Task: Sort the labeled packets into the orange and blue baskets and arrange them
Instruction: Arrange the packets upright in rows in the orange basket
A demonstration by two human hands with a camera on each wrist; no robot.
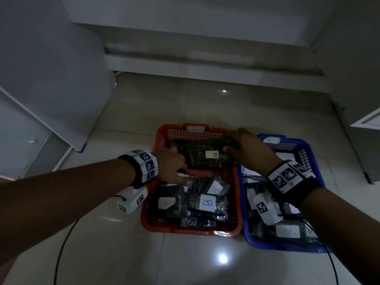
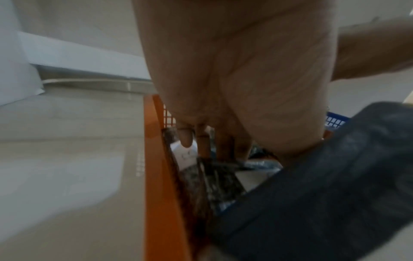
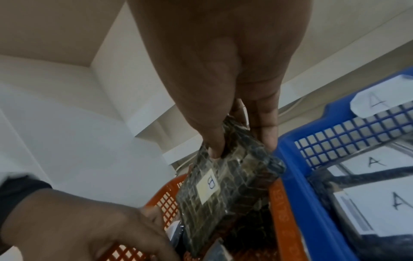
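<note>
On the floor stand an orange basket (image 1: 191, 230) and, touching its right side, a blue basket (image 1: 267, 246). My right hand (image 1: 228, 140) grips a large dark packet (image 1: 205, 155) labelled B, thumb on top, over the far half of the orange basket. The right wrist view shows that B packet (image 3: 223, 190) tilted beside the blue basket's rim (image 3: 295, 176). My left hand (image 1: 178, 167) reaches down at the orange basket's left wall (image 2: 161, 194) and pinches the edge of a thin dark packet (image 2: 223, 164). More B packets (image 1: 207, 202) lie below; A packets (image 3: 380, 203) fill the blue basket.
A white cabinet (image 1: 51, 79) stands at the left and another (image 1: 366, 124) at the right, with a wall plinth (image 1: 205, 64) behind the baskets. A black cable (image 1: 61, 243) runs over the glossy tiled floor (image 1: 144, 103).
</note>
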